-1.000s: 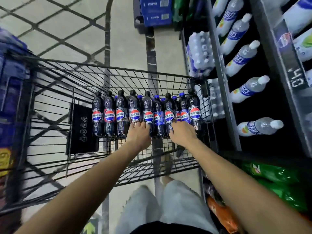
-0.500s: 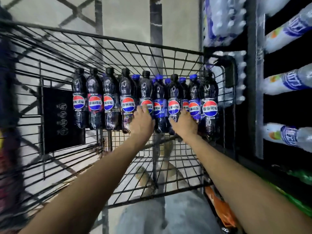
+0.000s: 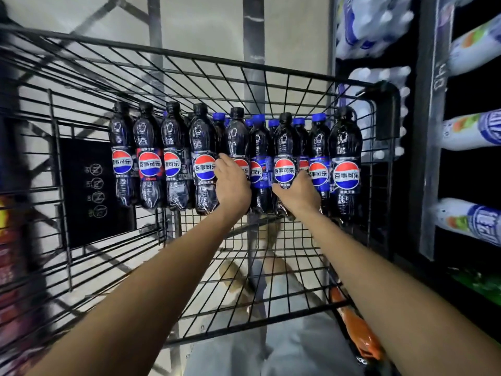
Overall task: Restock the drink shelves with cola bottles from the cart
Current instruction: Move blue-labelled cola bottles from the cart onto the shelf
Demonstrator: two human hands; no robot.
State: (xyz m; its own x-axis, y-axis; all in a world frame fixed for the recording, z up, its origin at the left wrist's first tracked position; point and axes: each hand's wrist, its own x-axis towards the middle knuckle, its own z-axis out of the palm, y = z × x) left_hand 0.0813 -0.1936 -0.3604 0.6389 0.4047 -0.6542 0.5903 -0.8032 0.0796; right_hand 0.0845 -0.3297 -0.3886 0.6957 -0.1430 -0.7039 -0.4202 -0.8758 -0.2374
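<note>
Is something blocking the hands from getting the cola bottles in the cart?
No, nothing visible does. The left hand and the right hand each grip one of the cola bottles standing in the cart.

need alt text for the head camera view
The left hand and the right hand each grip a black-capped cola bottle in the row standing at the far wall of a black wire shopping cart. White bottles lie on dark shelves to the right.
</note>
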